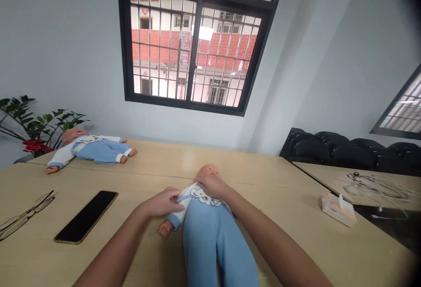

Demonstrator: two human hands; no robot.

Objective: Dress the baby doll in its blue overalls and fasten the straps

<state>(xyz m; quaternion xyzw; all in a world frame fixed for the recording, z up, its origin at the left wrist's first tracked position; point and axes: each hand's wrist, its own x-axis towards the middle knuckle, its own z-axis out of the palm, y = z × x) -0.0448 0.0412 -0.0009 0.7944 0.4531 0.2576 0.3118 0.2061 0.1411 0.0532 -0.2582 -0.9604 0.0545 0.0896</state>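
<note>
A baby doll (210, 230) in blue trousers and a white top lies on its back on the wooden table (296, 217), head away from me. My left hand (164, 202) pinches the blue strap of the doll's outfit near its shoulder. My right hand (210, 183) rests closed over the doll's upper chest, just below the head, gripping the white top.
A second doll (88, 149) in matching clothes lies at the table's far left. A black phone (86, 216) and glasses (24, 216) lie to my left. A tissue pack (338, 208) and cables (371, 186) sit right; black chairs (345, 149) and a plant (36, 125) stand behind.
</note>
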